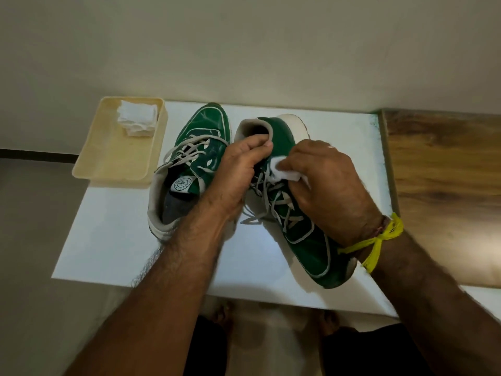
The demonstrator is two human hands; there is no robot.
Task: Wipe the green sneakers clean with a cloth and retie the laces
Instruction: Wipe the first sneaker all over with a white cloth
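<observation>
Nearest us, the right-hand sneaker (306,234) lies on the white tabletop (113,240) with its toe pointing back toward us and its heel away, its long axis running from near right to far left. Our right hand (330,185) sits over its lacing, fingers curled on a small white cloth (284,170) pressed to the upper near the tongue. Our left hand (238,172) reaches across from the other side and grips the collar at the heel opening, thumb pinching the rim, steadying the shoe. So the cloth hand is the nearer one to the unwiped toe end, and we judge a stroke would run down the axis toward us. The loose grey laces (273,202) lie under the cloth. Beyond, the second sneaker (200,142) rests toe-away, laces slack. Farthest, a cream tray (108,166) holds folded cloths (137,122).
</observation>
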